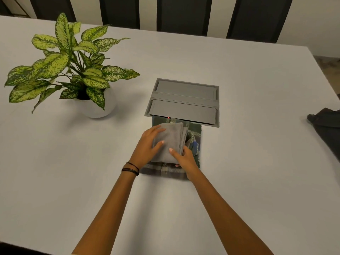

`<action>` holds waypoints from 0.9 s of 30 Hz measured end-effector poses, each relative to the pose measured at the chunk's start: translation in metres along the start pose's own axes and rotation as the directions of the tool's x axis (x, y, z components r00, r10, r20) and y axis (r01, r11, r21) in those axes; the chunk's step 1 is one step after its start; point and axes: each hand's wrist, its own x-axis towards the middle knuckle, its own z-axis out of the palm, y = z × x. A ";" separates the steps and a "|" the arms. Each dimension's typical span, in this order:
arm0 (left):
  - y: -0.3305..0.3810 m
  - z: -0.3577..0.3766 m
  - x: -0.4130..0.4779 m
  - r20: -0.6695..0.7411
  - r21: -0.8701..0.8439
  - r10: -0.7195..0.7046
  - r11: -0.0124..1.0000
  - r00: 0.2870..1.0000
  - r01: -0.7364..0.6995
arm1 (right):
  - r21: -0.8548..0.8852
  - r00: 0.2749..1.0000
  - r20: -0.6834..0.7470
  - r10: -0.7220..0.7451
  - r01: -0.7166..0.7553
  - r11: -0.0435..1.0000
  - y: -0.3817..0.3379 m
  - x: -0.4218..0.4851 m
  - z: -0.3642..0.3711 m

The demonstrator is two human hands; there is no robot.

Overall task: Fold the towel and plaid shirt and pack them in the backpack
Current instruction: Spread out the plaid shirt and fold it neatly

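The folded grey towel (172, 135) lies on the folded plaid shirt (165, 170) on the white table (248, 162), the left hand (147, 145) rests flat on it with straight fingers, and the right hand (184, 160) pinches its edge.

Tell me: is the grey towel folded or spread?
Folded: the towel is a compact rectangle, layers stacked at its right edge, on the plaid shirt.

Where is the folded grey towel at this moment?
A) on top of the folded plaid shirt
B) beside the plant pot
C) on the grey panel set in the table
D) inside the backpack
A: the towel lies on the plaid shirt, with the left hand flat on it and the right hand gripping its edge.
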 end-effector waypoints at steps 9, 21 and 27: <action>-0.036 0.049 0.005 0.229 0.318 -0.054 0.948 0.972 -0.022 | -0.183 0.979 -0.147 -0.138 0.110 0.977 0.009 0.010 0.018; -0.052 0.078 -0.008 0.335 0.490 -0.150 0.871 0.930 -0.036 | -0.897 0.939 0.259 -0.224 0.320 0.304 0.056 -0.007 0.008; -0.054 0.096 0.003 0.317 0.585 -0.226 0.811 0.921 -0.002 | -0.911 0.956 0.261 -0.133 0.290 0.293 0.059 0.005 0.000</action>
